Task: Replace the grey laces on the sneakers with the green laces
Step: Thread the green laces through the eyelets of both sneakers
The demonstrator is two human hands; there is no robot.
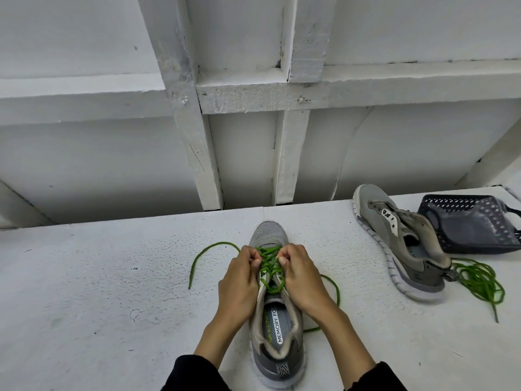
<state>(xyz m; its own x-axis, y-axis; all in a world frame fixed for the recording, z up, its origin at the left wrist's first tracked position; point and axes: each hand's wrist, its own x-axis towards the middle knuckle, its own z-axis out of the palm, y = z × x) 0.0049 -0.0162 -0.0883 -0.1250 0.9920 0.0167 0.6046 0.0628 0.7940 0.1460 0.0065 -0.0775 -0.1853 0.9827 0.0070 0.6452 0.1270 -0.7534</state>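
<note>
At the middle of the white worktop (93, 277), toward six o'clock of the view, a grey sneaker (272, 328) stands upright with its toe pointing to twelve o'clock and its heel nearest the person. A green lace (269, 266) is already criss-crossed through its eyelets. The left hand (239, 286) lies against the shoe's nine o'clock side and the right hand (303, 280) against its three o'clock side; each grip is narrow, the fingers curled in and pinching the green lace at the upper eyelets. One loose end of that lace arcs out over the worktop toward nine o'clock, the other loops round toward four o'clock of the shoe. Black sleeves (194, 375) cover both wrists.

Well apart, at two o'clock, a second grey sneaker (400, 244) lies tilted on its side, with no lace in its eyelets. A second green lace (479, 280) lies in a loose coil just beside its heel. A dark perforated basket (468, 224) lies tipped over just behind that shoe.
</note>
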